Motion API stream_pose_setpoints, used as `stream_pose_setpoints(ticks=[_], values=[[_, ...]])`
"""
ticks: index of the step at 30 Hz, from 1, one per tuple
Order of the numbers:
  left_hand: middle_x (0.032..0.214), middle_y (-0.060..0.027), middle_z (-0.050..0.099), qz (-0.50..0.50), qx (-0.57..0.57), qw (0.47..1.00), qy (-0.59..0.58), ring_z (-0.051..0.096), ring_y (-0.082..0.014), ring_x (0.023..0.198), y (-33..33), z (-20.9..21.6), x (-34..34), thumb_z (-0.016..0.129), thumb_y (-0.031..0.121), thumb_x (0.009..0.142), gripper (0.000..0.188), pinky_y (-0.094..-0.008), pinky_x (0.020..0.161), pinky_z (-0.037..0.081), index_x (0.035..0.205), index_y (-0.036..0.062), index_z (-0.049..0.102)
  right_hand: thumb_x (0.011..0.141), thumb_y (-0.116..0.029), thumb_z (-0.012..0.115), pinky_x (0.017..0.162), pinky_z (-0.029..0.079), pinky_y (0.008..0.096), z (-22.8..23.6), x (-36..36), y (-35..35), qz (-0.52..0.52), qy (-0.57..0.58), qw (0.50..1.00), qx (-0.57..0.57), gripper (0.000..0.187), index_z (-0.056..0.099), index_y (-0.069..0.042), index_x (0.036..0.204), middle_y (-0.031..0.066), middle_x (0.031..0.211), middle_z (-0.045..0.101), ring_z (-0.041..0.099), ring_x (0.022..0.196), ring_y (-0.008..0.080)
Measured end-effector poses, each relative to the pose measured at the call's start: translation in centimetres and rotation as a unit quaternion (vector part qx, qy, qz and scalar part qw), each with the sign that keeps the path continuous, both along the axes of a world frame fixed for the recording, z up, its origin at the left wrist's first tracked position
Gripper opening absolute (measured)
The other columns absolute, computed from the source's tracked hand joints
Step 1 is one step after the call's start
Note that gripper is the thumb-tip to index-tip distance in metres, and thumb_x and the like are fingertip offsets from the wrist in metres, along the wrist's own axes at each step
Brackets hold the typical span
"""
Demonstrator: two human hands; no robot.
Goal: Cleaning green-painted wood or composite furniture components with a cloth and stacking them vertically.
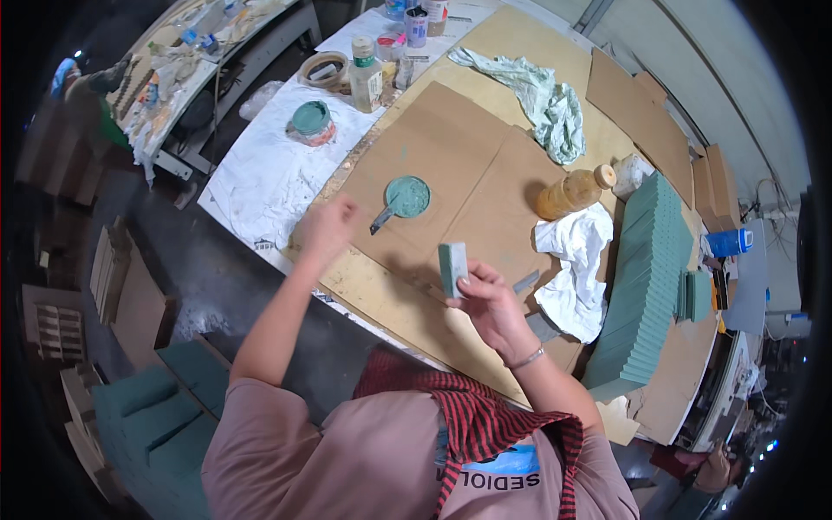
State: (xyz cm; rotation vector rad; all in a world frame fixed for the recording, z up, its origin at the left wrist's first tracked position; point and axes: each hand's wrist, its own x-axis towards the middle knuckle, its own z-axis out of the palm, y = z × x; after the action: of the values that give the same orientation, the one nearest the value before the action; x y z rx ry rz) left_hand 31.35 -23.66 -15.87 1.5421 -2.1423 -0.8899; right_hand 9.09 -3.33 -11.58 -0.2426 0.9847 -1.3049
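Right hand (490, 299) grips small block (452, 269).
Left hand (329, 230) is blurry, can't tell if closed; green paste (412, 191) sits near, likely for easy reach.

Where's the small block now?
Head view, just right of centre: the right hand holds the small block, below and right of the green-paste dish.

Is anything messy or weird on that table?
A bit messy: the pale green cloth farther back and the white cloth near the amber bottle lie crumpled, not folded. Nothing looks clearly broken.
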Motion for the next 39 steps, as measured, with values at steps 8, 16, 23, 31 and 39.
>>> stream_pose_setpoints(ticks=[8,16,23,31,39], values=[[0.089,-0.0084,0.069,-0.007,-0.045,0.999,-0.03,0.067,-0.0315,0.08,1.0,-5.9,-1.2,0.074,0.023,0.085,0.017,-0.0433,0.07,0.051,0.093,0.0094,0.068,0.092,-0.012,0.067,0.077,0.056,0.0293,-2.2,1.2,-7.5,-0.006,0.011,0.999,0.032,0.016,0.064,-0.005,0.107,0.0031,0.095,0.067,0.065,0.084,0.0145],[0.069,-0.0089,0.06,0.108,-0.076,0.965,0.228,0.058,-0.0173,0.061,-7.5,-3.9,4.2,0.065,0.002,0.088,0.004,-0.0325,0.058,0.045,0.089,0.0035,0.062,0.095,-0.016,0.063,0.071,0.054,0.0267,-3.6,1.1,-15.6,0.033,0.052,0.997,0.043,0.013,0.062,-0.004,0.101,0.0065,0.084,0.066,0.064,0.075,0.0157],[0.071,-0.0123,0.066,0.123,-0.187,0.97,0.097,0.066,-0.0269,0.067,-19.6,-1.6,8.3,0.065,0.006,0.088,0.004,-0.0396,0.061,0.049,0.092,0.0052,0.067,0.094,-0.012,0.063,0.063,0.052,0.0273,-4.2,5.5,-25.7,0.081,0.063,0.994,0.025,0.009,0.062,-0.003,0.09,0.0064,0.078,0.064,0.061,0.065,0.0147],[0.08,-0.0139,0.071,0.038,-0.211,0.955,-0.206,0.07,-0.0369,0.079,-21.4,1.0,5.0,0.065,0.016,0.084,0.007,-0.0499,0.069,0.053,0.087,0.0132,0.07,0.094,-0.01,0.064,0.059,0.051,0.0265,-5.0,8.0,-31.0,0.099,0.089,0.991,0.014,0.01,0.061,0.0,0.095,0.0074,0.077,0.063,0.061,0.063,0.0153],[0.08,-0.0152,0.072,0.094,-0.165,0.974,-0.122,0.07,-0.0367,0.076,-22.4,-1.1,5.3,0.067,0.014,0.081,0.008,-0.0454,0.068,0.053,0.085,0.0118,0.073,0.094,-0.012,0.067,0.05,0.048,0.0286,-5.1,8.3,-33.5,0.05,0.109,0.993,0.004,0.013,0.061,0.0,0.092,0.0077,0.073,0.062,0.058,0.055,0.0155]])
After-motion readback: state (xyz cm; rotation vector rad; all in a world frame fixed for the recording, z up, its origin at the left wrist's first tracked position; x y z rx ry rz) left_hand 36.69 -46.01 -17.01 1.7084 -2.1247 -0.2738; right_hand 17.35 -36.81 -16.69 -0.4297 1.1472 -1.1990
